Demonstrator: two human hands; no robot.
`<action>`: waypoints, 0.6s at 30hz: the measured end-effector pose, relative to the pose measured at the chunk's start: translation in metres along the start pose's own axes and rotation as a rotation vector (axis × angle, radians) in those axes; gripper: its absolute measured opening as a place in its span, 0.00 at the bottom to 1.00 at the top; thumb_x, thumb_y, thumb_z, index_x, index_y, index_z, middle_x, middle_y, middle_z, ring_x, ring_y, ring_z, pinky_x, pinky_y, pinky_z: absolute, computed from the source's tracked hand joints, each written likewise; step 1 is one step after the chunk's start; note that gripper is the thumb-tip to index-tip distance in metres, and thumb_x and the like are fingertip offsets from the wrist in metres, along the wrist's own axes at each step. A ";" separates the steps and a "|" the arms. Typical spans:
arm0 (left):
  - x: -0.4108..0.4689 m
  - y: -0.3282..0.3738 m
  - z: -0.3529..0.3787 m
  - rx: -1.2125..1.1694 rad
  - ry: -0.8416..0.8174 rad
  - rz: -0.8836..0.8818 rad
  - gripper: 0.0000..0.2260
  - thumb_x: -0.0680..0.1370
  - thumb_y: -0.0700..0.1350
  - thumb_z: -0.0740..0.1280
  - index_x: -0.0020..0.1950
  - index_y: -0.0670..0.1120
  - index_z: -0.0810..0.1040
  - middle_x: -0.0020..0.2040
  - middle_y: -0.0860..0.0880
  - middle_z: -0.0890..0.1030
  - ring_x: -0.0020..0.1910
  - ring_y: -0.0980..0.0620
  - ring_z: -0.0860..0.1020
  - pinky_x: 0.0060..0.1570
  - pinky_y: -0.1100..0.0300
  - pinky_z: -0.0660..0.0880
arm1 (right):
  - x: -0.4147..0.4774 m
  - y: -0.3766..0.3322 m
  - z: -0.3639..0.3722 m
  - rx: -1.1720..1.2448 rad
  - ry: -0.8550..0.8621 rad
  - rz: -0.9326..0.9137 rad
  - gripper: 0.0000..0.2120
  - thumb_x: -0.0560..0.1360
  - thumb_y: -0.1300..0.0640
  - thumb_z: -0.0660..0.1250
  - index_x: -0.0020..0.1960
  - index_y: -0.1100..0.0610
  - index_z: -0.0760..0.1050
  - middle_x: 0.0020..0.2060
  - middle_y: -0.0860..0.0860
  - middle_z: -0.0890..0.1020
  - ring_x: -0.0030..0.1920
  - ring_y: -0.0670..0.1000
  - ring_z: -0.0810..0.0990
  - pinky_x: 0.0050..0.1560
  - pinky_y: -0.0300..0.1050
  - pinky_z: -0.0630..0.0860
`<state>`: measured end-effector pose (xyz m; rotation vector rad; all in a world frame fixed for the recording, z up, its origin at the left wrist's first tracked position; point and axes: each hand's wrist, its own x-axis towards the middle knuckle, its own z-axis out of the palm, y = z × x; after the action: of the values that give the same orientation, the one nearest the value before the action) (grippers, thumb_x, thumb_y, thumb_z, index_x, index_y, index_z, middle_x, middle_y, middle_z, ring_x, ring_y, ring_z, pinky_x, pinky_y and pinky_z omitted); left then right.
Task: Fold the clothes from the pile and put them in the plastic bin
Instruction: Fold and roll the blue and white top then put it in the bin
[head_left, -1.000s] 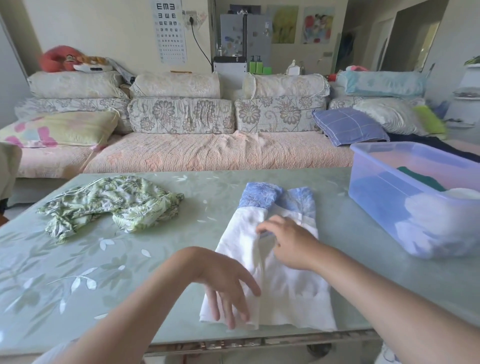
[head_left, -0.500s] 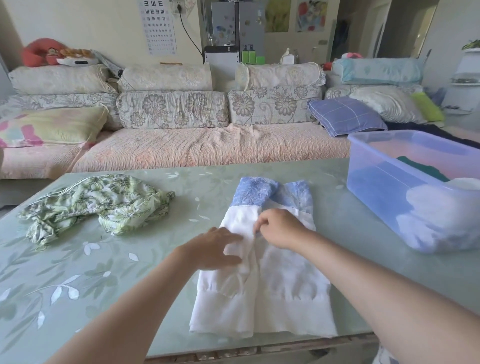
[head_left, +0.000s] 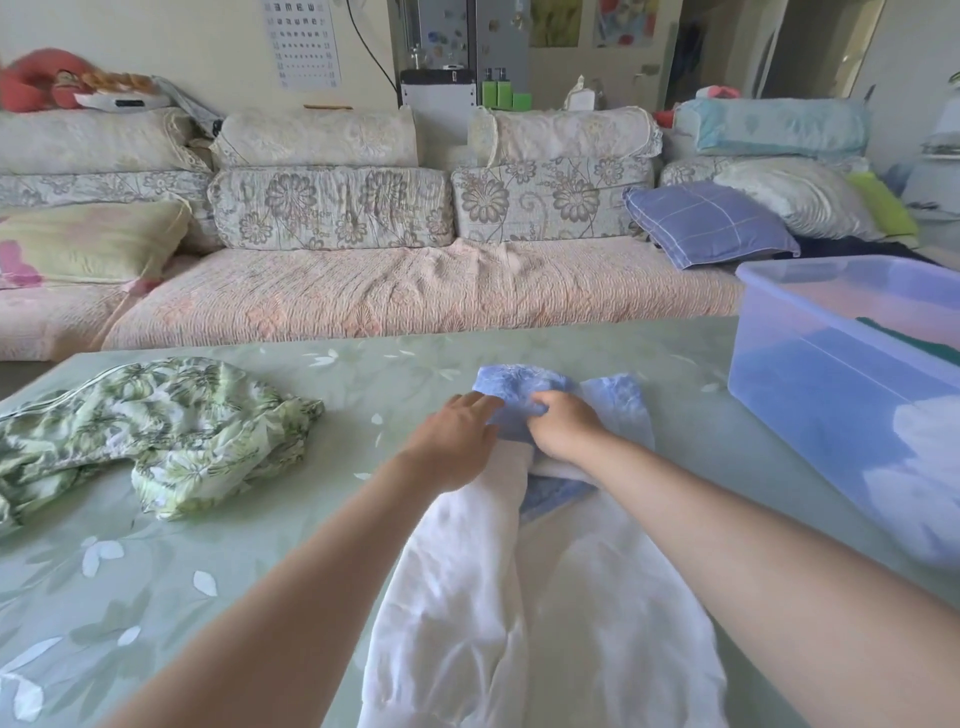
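A white garment with blue patterned ends (head_left: 545, 623) lies lengthwise on the green table (head_left: 260, 597) in front of me. My left hand (head_left: 452, 441) holds its far blue end, fingers on the left side of the blue cloth. My right hand (head_left: 561, 426) grips the same blue end from the right, fingers curled into the fabric. A crumpled green leaf-print garment (head_left: 156, 431) lies on the table at the left. The translucent plastic bin (head_left: 779, 374) stands at the right with folded blue, white and green clothes inside.
A long sofa (head_left: 389, 291) with floral cushions and pillows runs behind the table. A purple checked pillow (head_left: 706, 223) lies on its right end. The table's near edge is just below my forearms.
Both hands moved away from me along the garment, from its white middle to the blue far end, and now bunch that end. The camera view came closer and lower.
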<state>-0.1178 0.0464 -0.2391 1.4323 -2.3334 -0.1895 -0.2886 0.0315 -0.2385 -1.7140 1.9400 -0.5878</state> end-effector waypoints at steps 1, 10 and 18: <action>0.007 -0.002 0.005 -0.005 0.010 0.002 0.18 0.82 0.45 0.58 0.72 0.49 0.69 0.69 0.51 0.71 0.68 0.48 0.68 0.63 0.51 0.69 | 0.006 -0.002 0.001 0.010 0.008 -0.011 0.26 0.78 0.58 0.60 0.76 0.51 0.67 0.75 0.52 0.69 0.74 0.54 0.68 0.72 0.43 0.64; 0.030 -0.011 0.041 0.056 -0.265 -0.086 0.27 0.82 0.60 0.52 0.80 0.57 0.53 0.80 0.55 0.50 0.79 0.55 0.47 0.77 0.54 0.47 | 0.045 0.019 0.011 -0.378 0.079 -0.115 0.21 0.81 0.51 0.57 0.73 0.44 0.69 0.71 0.50 0.72 0.70 0.58 0.66 0.68 0.52 0.66; 0.029 -0.005 0.029 0.149 -0.412 -0.209 0.29 0.79 0.60 0.50 0.80 0.57 0.49 0.81 0.50 0.48 0.79 0.50 0.45 0.76 0.49 0.48 | 0.031 -0.005 0.030 -0.408 -0.045 0.078 0.30 0.76 0.43 0.46 0.77 0.46 0.57 0.77 0.54 0.60 0.75 0.60 0.56 0.71 0.66 0.56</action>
<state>-0.1369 0.0164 -0.2600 1.8613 -2.5559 -0.4113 -0.2690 -0.0002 -0.2618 -1.8532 2.1932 -0.1252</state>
